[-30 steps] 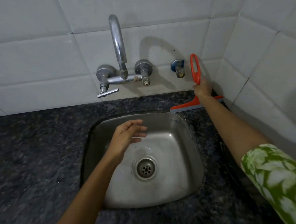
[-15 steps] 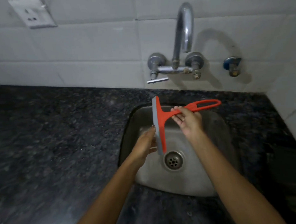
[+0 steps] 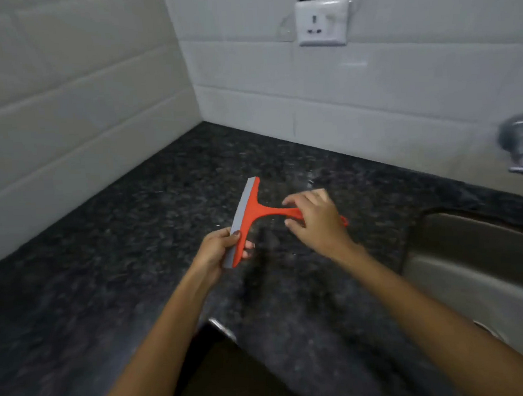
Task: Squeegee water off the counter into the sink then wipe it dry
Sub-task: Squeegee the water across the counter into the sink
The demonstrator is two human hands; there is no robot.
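Head view: squeegee [image 3: 256, 212] now carried from over sink [image 3: 472, 264] to left of it, above desk [image 3: 106, 284]; left hand [image 3: 219, 251] pinches blade end, right hand [image 3: 316, 219] loosely curls round handle; sweep not begun.

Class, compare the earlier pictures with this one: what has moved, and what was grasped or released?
The squeegee went from the back wall, over the sink, out left above the counter. The left hand took its blade end; the right hand kept the handle.

Orange squeegee [image 3: 255, 212] in both hands above counter [image 3: 134, 236]
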